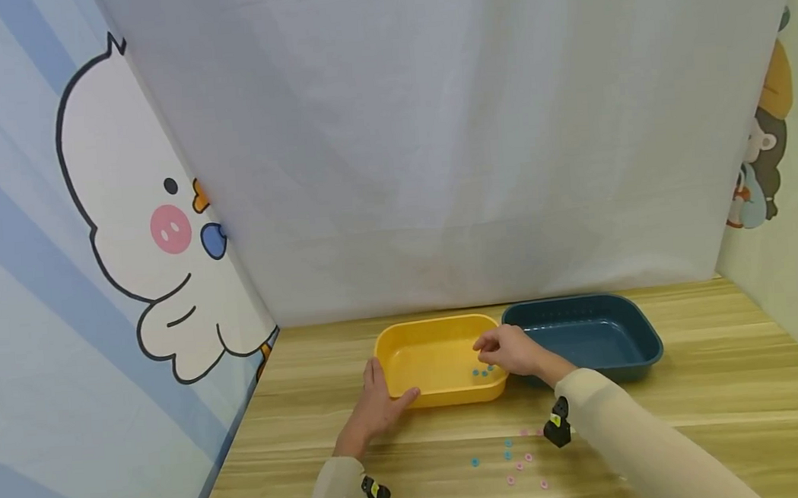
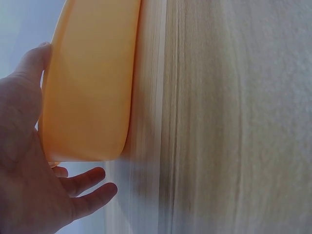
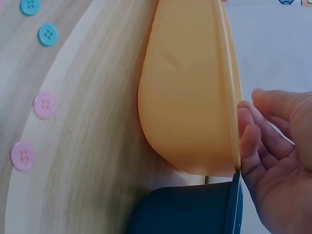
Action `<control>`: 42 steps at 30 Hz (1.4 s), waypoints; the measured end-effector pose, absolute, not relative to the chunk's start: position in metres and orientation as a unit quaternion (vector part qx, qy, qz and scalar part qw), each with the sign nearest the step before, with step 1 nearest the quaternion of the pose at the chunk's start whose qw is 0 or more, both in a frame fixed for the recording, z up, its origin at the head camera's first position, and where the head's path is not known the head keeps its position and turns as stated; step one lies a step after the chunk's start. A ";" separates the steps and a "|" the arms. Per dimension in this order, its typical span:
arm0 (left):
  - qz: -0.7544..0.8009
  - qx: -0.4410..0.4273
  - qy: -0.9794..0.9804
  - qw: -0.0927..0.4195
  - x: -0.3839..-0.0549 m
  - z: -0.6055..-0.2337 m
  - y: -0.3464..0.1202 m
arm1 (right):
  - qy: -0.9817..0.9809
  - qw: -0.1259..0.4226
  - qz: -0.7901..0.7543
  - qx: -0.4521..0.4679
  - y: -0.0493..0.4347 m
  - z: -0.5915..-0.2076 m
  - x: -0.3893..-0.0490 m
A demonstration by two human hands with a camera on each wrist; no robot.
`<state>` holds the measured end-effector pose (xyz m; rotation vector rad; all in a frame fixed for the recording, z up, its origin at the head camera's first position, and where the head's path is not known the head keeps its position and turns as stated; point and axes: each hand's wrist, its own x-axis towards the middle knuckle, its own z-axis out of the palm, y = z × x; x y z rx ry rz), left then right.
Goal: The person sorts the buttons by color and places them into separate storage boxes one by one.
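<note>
Your left hand (image 1: 374,410) is spread against the yellow tray (image 1: 456,398); you cannot tell if the right hand (image 1: 509,349) pinches anything. Buttons (image 3: 48,35) in the tray and on the table (image 1: 311,376): likely light, stiff; pinch rims.

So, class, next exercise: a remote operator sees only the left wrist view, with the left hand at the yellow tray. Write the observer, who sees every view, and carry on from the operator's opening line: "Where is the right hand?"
Observer: The right hand is at the right end of the yellow tray, as the head view shows.
Operator: Is there anything inside that tray?
Observer: Yes, a few small blue buttons lie in it, near that same end.
Operator: And is anything loose on the table?
Observer: Yes, pink buttons are among the things there, lower in the head view than the tray.
</note>
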<state>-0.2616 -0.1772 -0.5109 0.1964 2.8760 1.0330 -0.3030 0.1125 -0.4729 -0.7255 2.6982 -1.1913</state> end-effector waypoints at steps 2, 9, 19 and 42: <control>0.335 0.065 0.939 0.040 -0.262 -0.511 -0.177 | 0.886 0.051 -0.391 -0.244 0.114 -0.472 -0.302; 0.332 0.063 0.940 0.042 -0.261 -0.510 -0.176 | 0.883 0.051 -0.383 -0.266 0.121 -0.471 -0.293; 0.341 0.073 0.936 0.037 -0.260 -0.508 -0.177 | 0.869 0.041 -0.379 -0.315 0.133 -0.469 -0.269; 0.335 0.073 0.939 0.036 -0.260 -0.508 -0.178 | 0.857 0.088 -0.312 -0.400 0.145 -0.502 -0.237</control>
